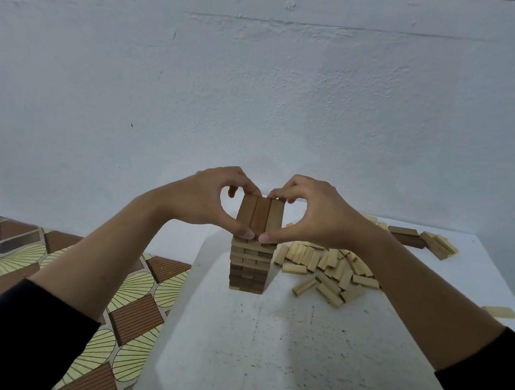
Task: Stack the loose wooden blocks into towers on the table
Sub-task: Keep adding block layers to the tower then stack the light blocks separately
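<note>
A tower of wooden blocks (pixel 250 266) stands on the white table (pixel 286 347), with dark layers at the bottom and pale ones above. Its top layer is three brown blocks (pixel 260 216) lying side by side. My left hand (pixel 207 201) pinches that layer from the left, thumb on the near end and fingers on the far end. My right hand (pixel 309 213) pinches it the same way from the right. A heap of loose pale blocks (pixel 327 265) lies on the table just right of the tower.
A few more blocks, some dark brown (pixel 410 236), lie at the table's far right corner. One pale block (pixel 499 312) lies alone near the right edge. The wall stands close behind. A patterned floor (pixel 64 273) shows left of the table edge.
</note>
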### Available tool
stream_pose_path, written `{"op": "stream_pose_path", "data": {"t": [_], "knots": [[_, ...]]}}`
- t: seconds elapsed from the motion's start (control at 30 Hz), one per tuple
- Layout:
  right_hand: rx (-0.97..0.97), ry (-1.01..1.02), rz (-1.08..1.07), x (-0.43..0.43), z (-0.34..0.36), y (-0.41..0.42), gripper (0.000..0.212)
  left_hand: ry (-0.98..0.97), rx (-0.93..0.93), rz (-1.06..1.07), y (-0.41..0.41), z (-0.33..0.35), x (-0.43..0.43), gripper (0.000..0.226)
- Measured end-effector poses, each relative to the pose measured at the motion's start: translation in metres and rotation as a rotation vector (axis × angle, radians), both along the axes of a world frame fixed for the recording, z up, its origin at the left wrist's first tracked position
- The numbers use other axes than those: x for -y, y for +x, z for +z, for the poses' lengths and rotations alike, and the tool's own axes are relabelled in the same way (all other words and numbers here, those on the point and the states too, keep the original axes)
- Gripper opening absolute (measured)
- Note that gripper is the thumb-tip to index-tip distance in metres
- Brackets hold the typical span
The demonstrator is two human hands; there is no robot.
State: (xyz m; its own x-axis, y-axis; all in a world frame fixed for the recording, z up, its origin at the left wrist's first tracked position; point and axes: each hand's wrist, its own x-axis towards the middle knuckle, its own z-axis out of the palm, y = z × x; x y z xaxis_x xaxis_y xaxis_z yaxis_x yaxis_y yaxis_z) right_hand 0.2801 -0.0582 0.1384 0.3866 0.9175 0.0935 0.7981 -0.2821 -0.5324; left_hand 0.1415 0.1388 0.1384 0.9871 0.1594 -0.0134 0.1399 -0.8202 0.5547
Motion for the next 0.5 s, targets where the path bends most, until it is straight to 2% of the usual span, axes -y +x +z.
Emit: {"op": "stream_pose_path", "data": {"t": [0.17,0.43,0.5], "knots": [[0.015,-0.008,-0.002,0.0004,0.0008,-0.0015,0.072,0.004,0.0,0.002,-0.001,-0.0004,-0.001,0.077],[-0.019,0.015,-0.022,0.0036,-0.0045,0.0006,0.099,-0.048,0.044,0.001,-0.0054,-0.0006,-0.0005,0.085],[-0.055,0.074,-0.043,0.0059,-0.0072,0.0025,0.097,-0.074,0.075,0.019,-0.0072,-0.0008,0.0001,0.081]]}}
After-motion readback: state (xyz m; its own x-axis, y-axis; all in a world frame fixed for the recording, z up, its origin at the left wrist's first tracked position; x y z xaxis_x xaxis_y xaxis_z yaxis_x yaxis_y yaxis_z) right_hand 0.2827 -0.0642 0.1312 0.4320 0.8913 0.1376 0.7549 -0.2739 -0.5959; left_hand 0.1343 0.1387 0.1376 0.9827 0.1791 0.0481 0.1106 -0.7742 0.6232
